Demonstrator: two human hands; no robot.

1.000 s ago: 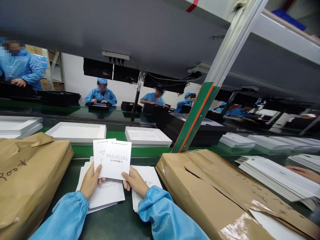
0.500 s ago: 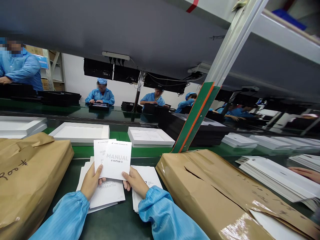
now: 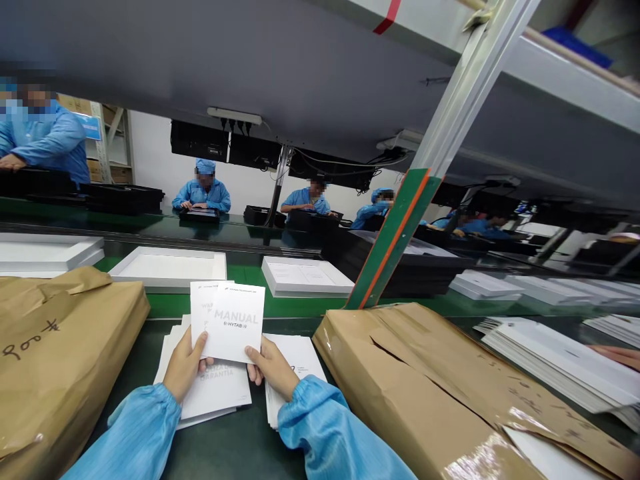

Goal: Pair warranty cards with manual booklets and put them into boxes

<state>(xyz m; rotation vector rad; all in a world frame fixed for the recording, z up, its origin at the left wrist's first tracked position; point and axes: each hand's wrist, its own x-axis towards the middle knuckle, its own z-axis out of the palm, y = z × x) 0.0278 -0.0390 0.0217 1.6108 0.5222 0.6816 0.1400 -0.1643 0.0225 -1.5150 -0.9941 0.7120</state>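
Note:
Between my two hands a white booklet printed "MANUAL" [image 3: 236, 327] is held up, overlapping a second white booklet [image 3: 201, 303] behind its left side. My left hand [image 3: 186, 363] pinches the left edges, thumb in front. The right edge of the manual is gripped by my right hand [image 3: 273, 365], its thumb on the front corner. Under my left hand lies a stack of white warranty booklets [image 3: 220, 393], partly hidden. Another stack of white leaflets [image 3: 303, 357] lies behind my right hand.
Brown paper packages flank me, one at left [image 3: 65, 360] and one at right [image 3: 425, 393]. White box trays [image 3: 170, 263] stand on the green line ahead. A slanted post [image 3: 400, 227] rises at right. Beyond, several co-workers in blue sit; a co-worker's hand [image 3: 620, 355] shows far right.
The view has shifted very slightly. The white trays on the line have moved a little to the right. Both hands keep the same hold on the booklets.

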